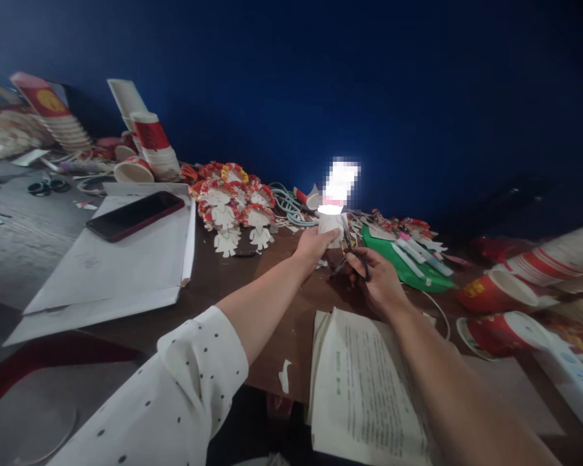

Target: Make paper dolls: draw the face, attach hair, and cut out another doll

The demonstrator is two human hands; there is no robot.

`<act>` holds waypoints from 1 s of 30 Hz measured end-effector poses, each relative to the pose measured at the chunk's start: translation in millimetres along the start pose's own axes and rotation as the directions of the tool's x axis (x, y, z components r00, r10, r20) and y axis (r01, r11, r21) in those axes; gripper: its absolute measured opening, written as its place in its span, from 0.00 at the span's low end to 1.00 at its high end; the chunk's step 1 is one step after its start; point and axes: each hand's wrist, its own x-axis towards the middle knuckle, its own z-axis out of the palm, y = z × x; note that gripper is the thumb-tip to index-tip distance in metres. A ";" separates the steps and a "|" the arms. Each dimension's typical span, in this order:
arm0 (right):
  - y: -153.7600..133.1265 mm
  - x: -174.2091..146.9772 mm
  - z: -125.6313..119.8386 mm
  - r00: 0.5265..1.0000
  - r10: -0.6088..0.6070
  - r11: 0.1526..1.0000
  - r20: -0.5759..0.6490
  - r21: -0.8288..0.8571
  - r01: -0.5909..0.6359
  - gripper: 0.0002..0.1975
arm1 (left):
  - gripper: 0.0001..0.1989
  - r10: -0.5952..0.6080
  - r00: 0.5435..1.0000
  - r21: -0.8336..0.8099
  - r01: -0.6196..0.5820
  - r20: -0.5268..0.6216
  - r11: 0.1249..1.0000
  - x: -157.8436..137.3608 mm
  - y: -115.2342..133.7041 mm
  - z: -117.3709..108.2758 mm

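Note:
My left hand [315,244] grips a small white paper piece [331,226] out over the table, thumb on its face. Beside it, my right hand [376,275] has its fingers in the handles of dark scissors [357,255], whose blades point up along the right side of the paper. Whether the blades touch the paper I cannot tell. Directly behind the paper is a bright glowing area, its details blurred out. To the left lie several white paper doll cutouts [222,210] with red and yellow frilled tops.
A phone [136,215] rests on a white box lid [102,272] at left. Stacked paper cups [155,145] stand behind it. Pens [420,252] lie on a green pouch [383,249] at right, near tipped red cups [498,294]. An open book [359,382] hangs over the front edge.

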 end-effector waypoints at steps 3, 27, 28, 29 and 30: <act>-0.5 -0.6 0.1 1.000 0.009 1.000 0.004 0.010 -0.009 0.24 | 0.06 0.001 1.000 0.020 -0.001 -0.002 1.000 1.4 -1.6 -1.0; -5.1 1.3 -3.9 1.000 0.024 1.000 -0.009 -0.005 -0.024 0.18 | 0.10 -0.012 1.000 -0.004 0.012 0.020 1.000 5.2 -1.7 -5.2; -4.9 1.4 -3.9 1.000 0.025 1.000 -0.011 0.001 -0.025 0.19 | 0.10 -0.008 1.000 0.001 0.008 0.021 1.000 5.5 -1.9 -5.4; -4.8 1.4 -3.8 1.000 0.027 1.000 -0.010 0.004 -0.027 0.19 | 0.10 -0.005 1.000 0.005 0.005 0.022 1.000 5.7 -2.2 -5.5; -4.8 1.5 -3.7 1.000 0.029 1.000 -0.009 0.008 -0.029 0.19 | 0.10 -0.003 1.000 0.005 0.003 0.024 1.000 5.9 -2.4 -5.6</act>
